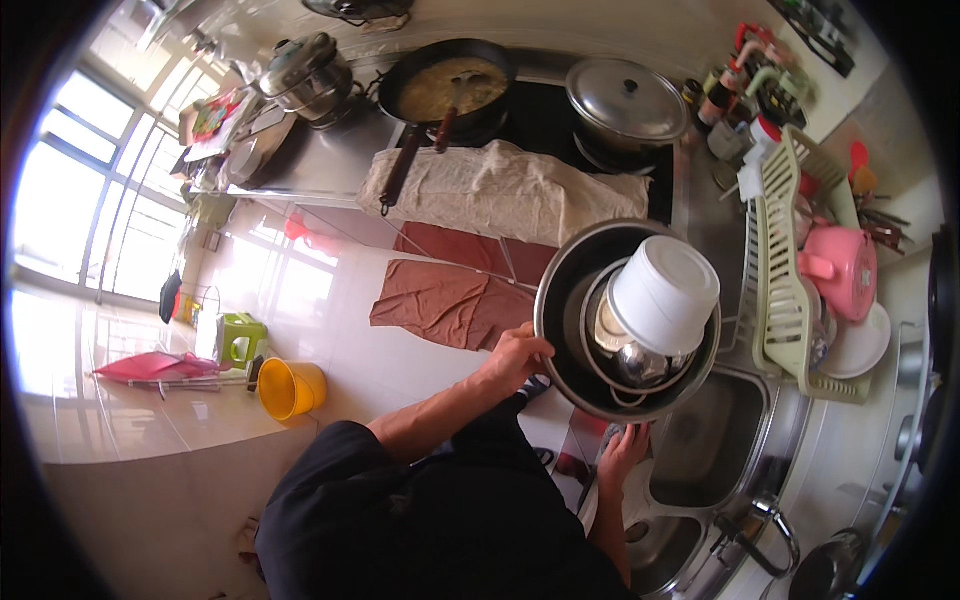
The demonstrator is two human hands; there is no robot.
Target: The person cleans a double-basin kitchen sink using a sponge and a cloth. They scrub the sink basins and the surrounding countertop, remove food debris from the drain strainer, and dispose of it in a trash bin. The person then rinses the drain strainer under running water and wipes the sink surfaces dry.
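My left hand (519, 352) grips the left rim of a large round metal basin (564, 300), held over the front edge of the sink counter. Inside the basin sit a smaller metal bowl (592, 360), an upturned white plastic tub (667, 292) and a shiny rounded metal piece (641, 365). Something beige (611, 326) shows beside the tub, too covered to name. Just below the basin's near rim, my right hand (626, 454) is closed on a grey, rough-looking cloth or pad (611, 437). Whether its fingertips touch the basin is hidden.
A double sink (709, 442) with a faucet (776, 532) lies to the right. Beyond it stands a green dish rack (780, 255). On the stove are a wok (450, 90) with food and a lidded pot (626, 105). A yellow bucket (291, 390) stands left on the floor.
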